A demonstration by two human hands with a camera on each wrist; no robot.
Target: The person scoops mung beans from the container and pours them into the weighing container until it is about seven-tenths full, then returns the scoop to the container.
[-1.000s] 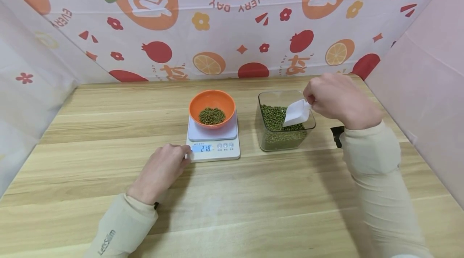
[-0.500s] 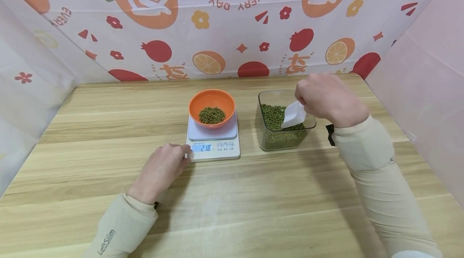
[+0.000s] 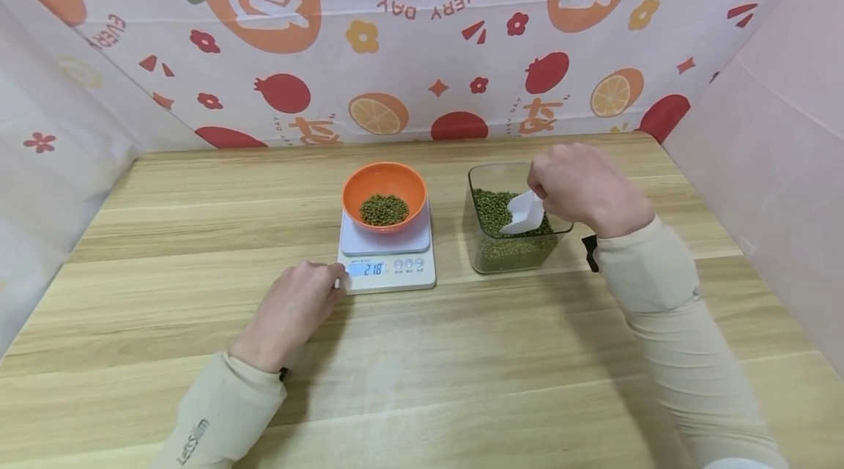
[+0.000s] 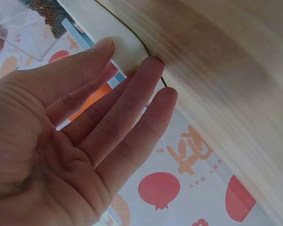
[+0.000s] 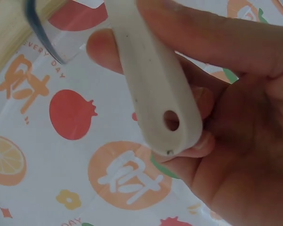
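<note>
My right hand [image 3: 583, 187] grips the handle of a white scoop [image 3: 525, 212], its fingers wrapped round the handle [image 5: 153, 80] in the right wrist view. The scoop's blade dips into green mung beans [image 3: 493, 209] inside a clear square container [image 3: 516, 261]. My left hand [image 3: 290, 311] rests at the front left corner of a white kitchen scale [image 3: 422, 282], fingers loosely extended; in the left wrist view the thumb and fingertips touch the scale's edge [image 4: 127, 49]. On the scale sits an orange bowl [image 3: 385, 176] with mung beans [image 3: 384, 210] at its bottom. The display [image 3: 366, 269] reads 21.8.
The wooden table [image 3: 395, 374] meets a fruit-printed cloth [image 3: 422, 37] at the back. Pale cloth hangs at both sides. The container stands to the right of the scale, with a gap between them.
My right hand has moved left and slightly nearer, tilting the scoop further over the beans in the container. My left hand and the scale's reading have stayed the same.
</note>
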